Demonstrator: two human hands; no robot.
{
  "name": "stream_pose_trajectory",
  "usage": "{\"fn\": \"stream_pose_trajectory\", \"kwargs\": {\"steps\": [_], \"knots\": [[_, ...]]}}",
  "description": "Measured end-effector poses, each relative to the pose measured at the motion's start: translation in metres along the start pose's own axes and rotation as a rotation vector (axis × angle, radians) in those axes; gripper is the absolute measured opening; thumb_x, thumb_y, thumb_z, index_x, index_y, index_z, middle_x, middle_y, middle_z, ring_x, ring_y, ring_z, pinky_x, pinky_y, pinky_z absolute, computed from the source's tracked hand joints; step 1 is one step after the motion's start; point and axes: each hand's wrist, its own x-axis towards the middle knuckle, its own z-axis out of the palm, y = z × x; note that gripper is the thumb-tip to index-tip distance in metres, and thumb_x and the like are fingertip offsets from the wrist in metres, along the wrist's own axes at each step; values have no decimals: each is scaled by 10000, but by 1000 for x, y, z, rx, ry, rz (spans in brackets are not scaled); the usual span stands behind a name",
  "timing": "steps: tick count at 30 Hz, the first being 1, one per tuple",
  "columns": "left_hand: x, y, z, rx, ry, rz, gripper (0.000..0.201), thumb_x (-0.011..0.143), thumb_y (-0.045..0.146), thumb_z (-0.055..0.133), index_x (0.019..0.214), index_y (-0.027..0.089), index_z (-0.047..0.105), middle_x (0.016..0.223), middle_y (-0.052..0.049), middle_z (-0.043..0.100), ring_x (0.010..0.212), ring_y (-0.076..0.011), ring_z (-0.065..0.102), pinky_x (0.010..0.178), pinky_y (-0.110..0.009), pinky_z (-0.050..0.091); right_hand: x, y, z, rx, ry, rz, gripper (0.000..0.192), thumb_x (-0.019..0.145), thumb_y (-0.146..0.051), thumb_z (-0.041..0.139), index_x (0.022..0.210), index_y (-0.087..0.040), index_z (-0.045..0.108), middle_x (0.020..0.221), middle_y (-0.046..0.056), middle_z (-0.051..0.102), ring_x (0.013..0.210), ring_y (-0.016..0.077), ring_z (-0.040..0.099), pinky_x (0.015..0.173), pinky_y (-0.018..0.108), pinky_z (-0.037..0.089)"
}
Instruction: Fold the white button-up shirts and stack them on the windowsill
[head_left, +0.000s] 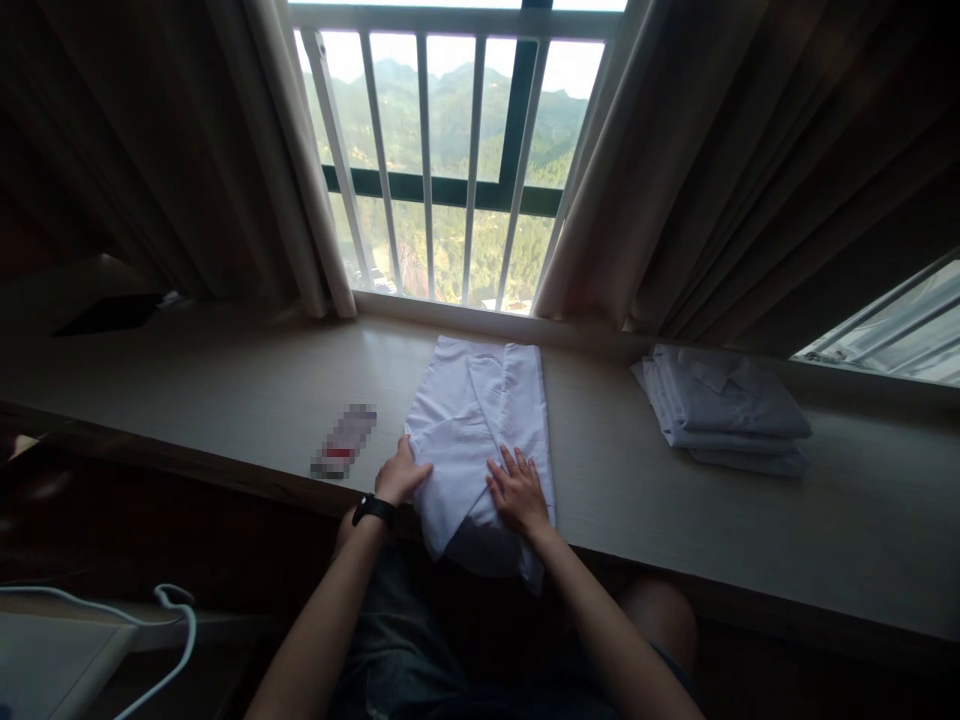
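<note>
A white garment [480, 420] lies partly folded on the window-sill counter [225, 390], its lower end hanging over the front edge. My left hand [401, 475] grips the garment's left edge near the counter's front; a black wristband sits on that wrist. My right hand [517, 490] rests flat on the cloth with fingers spread, pressing the lower middle of it.
A stack of folded white garments [724, 410] sits on the counter to the right. A small blurred packet [343, 442] lies left of the garment. A dark flat object [109, 313] rests far left. Barred window [450, 170] and curtains stand behind. A white cable [176, 625] hangs lower left.
</note>
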Motion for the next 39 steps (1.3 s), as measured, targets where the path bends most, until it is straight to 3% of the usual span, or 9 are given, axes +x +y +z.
{"fn": "stream_pose_trajectory", "kwargs": {"steps": [3,7,11,15,20,23,28,33,39], "knots": [[-34,-3,12,-16,22,-54,876,806,469,628,1527,189,218,1119,-181,714,1035,-372,686,807,-388,471,0,0,-1,3,-7,4,450,1021,-450,379,1427,-338,536,1631,15,279,1499,293,233,1193,544,197],[-69,-11,36,-178,116,-137,537,843,407,586,1313,176,465,973,-112,738,971,-319,694,781,-352,459,0,-1,-1,-3,-13,4,455,1018,-446,380,1431,-329,530,1628,17,288,1497,289,235,1195,540,185],[-80,-21,54,-308,89,-111,275,852,420,595,998,188,586,892,-86,718,869,-253,683,747,-309,453,0,-1,-1,-8,-21,5,480,1013,-444,388,1465,-319,488,1625,26,297,1493,287,242,1197,535,179],[-79,-27,58,-370,134,-46,160,860,333,567,934,194,597,817,-53,691,799,-213,664,743,-293,463,1,-1,-1,-11,-33,11,513,1001,-434,409,1496,-305,446,1615,38,320,1483,282,266,1200,525,178],[-78,-39,67,-530,285,-103,300,865,451,553,965,170,590,897,-102,708,849,-244,683,774,-337,512,1,0,1,-3,-33,33,515,973,-446,462,1469,-309,487,1620,30,309,1483,294,258,1201,526,169],[-83,-46,81,-643,122,-139,456,779,561,656,970,148,622,908,-128,736,868,-279,705,762,-349,536,2,1,1,-6,-43,48,526,965,-470,467,1470,-322,483,1630,19,286,1491,306,233,1198,543,158],[-96,-42,101,-812,-142,-46,471,665,474,783,973,126,703,1008,-141,764,969,-315,711,837,-358,554,4,0,-1,-26,-59,67,540,970,-503,439,1489,-351,448,1621,9,307,1491,299,236,1194,554,158],[-104,-26,106,-984,-113,-28,514,707,453,752,1063,89,684,1046,-154,757,992,-309,711,874,-381,558,4,5,-4,-41,-65,113,554,973,-522,425,1501,-356,428,1608,13,337,1483,303,260,1187,560,170],[-106,-23,111,-923,-59,-61,487,710,434,775,1063,110,689,1064,-158,752,1010,-306,710,894,-374,556,-12,21,-10,-45,-57,143,549,966,-510,440,1489,-346,454,1602,24,348,1475,313,275,1183,560,172]]}}
